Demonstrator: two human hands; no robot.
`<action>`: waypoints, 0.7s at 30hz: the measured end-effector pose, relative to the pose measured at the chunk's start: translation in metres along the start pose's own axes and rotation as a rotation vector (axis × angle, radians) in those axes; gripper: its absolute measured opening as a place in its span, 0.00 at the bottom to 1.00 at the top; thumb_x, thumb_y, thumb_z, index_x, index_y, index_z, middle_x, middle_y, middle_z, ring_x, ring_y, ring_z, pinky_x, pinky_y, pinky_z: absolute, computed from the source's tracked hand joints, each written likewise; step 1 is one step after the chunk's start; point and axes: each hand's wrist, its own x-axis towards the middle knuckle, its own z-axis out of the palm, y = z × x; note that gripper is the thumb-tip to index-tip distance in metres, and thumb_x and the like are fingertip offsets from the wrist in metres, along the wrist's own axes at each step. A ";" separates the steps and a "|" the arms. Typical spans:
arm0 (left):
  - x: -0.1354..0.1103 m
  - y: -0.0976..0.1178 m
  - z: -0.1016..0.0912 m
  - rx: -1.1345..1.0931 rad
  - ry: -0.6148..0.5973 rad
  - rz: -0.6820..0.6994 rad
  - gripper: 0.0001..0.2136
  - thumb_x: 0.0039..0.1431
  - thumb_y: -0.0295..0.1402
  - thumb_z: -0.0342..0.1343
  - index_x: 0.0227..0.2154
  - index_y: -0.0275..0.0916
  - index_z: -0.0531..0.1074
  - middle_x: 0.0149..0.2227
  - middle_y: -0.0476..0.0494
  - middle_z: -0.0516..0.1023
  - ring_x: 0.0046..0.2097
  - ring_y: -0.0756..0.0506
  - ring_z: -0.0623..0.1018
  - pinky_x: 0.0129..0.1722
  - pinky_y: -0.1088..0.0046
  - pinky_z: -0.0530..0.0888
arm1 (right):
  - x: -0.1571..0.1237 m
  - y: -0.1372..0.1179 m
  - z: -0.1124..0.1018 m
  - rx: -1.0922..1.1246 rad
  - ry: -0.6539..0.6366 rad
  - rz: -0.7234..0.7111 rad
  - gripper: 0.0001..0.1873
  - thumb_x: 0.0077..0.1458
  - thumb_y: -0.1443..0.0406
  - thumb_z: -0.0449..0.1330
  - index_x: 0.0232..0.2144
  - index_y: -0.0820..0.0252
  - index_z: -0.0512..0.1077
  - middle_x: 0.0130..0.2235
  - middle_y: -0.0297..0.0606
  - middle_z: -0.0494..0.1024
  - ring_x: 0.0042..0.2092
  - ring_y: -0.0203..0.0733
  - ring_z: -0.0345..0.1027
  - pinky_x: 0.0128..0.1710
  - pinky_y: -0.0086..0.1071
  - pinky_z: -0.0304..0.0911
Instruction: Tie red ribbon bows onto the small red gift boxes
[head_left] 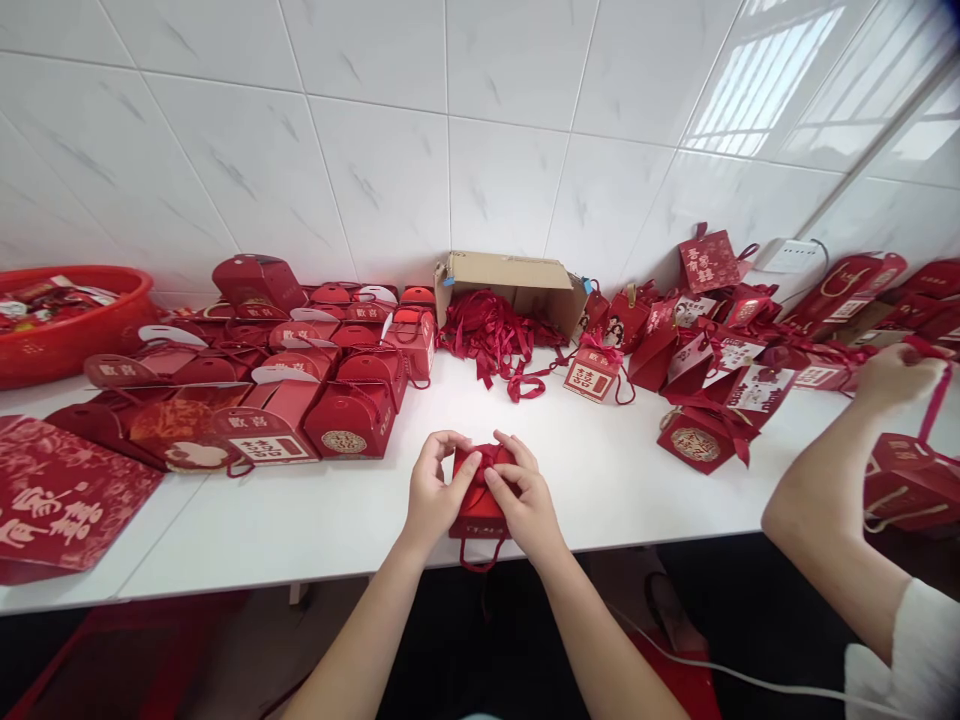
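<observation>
A small red gift box [480,527] stands at the front edge of the white table, with a dark red cord handle hanging over its near side. On its top sits a dark red ribbon [487,456] gathered at the middle. My left hand [442,485] is at the box's left, thumb and fingers closed on the ribbon. From the right, my right hand [529,490] pinches the same ribbon, its thumb close to the left one. The exact form of the ribbon under the fingertips is partly hidden.
Rows of red gift boxes [349,410] fill the left, beside a red basin [75,330] of wrapped sweets. A cardboard box [510,270] spills loose ribbons [487,330]. Ribboned boxes [701,435] cluster at right, near another person's arm [832,480] holding a ribbon.
</observation>
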 end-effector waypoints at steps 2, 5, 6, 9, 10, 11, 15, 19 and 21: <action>-0.003 -0.001 -0.004 0.106 -0.017 0.076 0.05 0.56 0.33 0.56 0.35 0.39 0.70 0.36 0.44 0.75 0.43 0.45 0.74 0.47 0.64 0.70 | -0.001 0.001 0.002 0.049 0.036 0.028 0.10 0.56 0.61 0.56 0.29 0.57 0.77 0.59 0.42 0.65 0.63 0.52 0.49 0.61 0.51 0.45; -0.008 -0.006 -0.011 0.226 -0.127 0.152 0.05 0.55 0.34 0.58 0.34 0.42 0.75 0.36 0.44 0.78 0.44 0.44 0.72 0.47 0.62 0.70 | -0.003 0.000 0.002 0.067 0.043 0.024 0.10 0.55 0.61 0.57 0.30 0.57 0.78 0.57 0.43 0.67 0.61 0.50 0.54 0.60 0.48 0.49; -0.009 -0.007 -0.012 0.233 -0.135 0.156 0.05 0.54 0.34 0.58 0.34 0.43 0.77 0.35 0.44 0.78 0.43 0.43 0.72 0.47 0.62 0.71 | -0.004 -0.001 0.001 0.057 0.038 0.021 0.11 0.55 0.60 0.57 0.30 0.57 0.78 0.57 0.43 0.68 0.60 0.50 0.55 0.60 0.47 0.50; -0.008 -0.012 -0.015 0.199 -0.116 0.145 0.04 0.54 0.35 0.60 0.32 0.44 0.78 0.32 0.45 0.79 0.42 0.44 0.73 0.44 0.64 0.72 | -0.009 -0.004 -0.004 -0.006 0.030 0.027 0.14 0.58 0.59 0.53 0.32 0.56 0.78 0.55 0.42 0.70 0.59 0.49 0.57 0.58 0.46 0.52; -0.006 -0.012 -0.016 0.187 -0.120 0.140 0.04 0.54 0.35 0.60 0.31 0.44 0.78 0.32 0.45 0.79 0.41 0.44 0.73 0.44 0.65 0.72 | -0.012 -0.005 -0.007 -0.043 0.032 0.023 0.16 0.60 0.59 0.51 0.34 0.55 0.78 0.54 0.41 0.71 0.58 0.48 0.58 0.56 0.46 0.53; -0.005 -0.011 -0.017 0.183 -0.130 0.135 0.04 0.54 0.35 0.59 0.30 0.43 0.78 0.32 0.45 0.78 0.41 0.44 0.73 0.43 0.65 0.72 | -0.014 -0.006 -0.010 -0.092 0.036 0.012 0.17 0.61 0.59 0.49 0.36 0.54 0.77 0.53 0.40 0.72 0.57 0.48 0.59 0.55 0.46 0.53; 0.001 -0.003 -0.024 0.223 -0.229 0.102 0.04 0.55 0.34 0.58 0.31 0.43 0.77 0.34 0.45 0.75 0.41 0.45 0.74 0.46 0.64 0.70 | -0.017 -0.009 -0.022 -0.368 0.047 -0.089 0.11 0.59 0.64 0.52 0.41 0.54 0.73 0.44 0.39 0.78 0.46 0.46 0.67 0.48 0.45 0.52; 0.005 0.005 -0.029 0.290 -0.329 0.073 0.04 0.56 0.35 0.57 0.31 0.44 0.77 0.37 0.45 0.73 0.44 0.44 0.73 0.50 0.62 0.66 | -0.017 -0.018 -0.035 -0.568 0.039 -0.208 0.11 0.55 0.70 0.54 0.40 0.56 0.71 0.36 0.37 0.78 0.40 0.44 0.68 0.45 0.43 0.50; 0.006 0.007 -0.030 0.316 -0.377 0.070 0.04 0.56 0.35 0.57 0.31 0.45 0.77 0.38 0.45 0.72 0.45 0.44 0.72 0.52 0.62 0.64 | -0.020 -0.027 -0.044 -0.597 -0.033 -0.251 0.12 0.55 0.70 0.54 0.42 0.55 0.70 0.33 0.35 0.78 0.38 0.43 0.68 0.46 0.44 0.50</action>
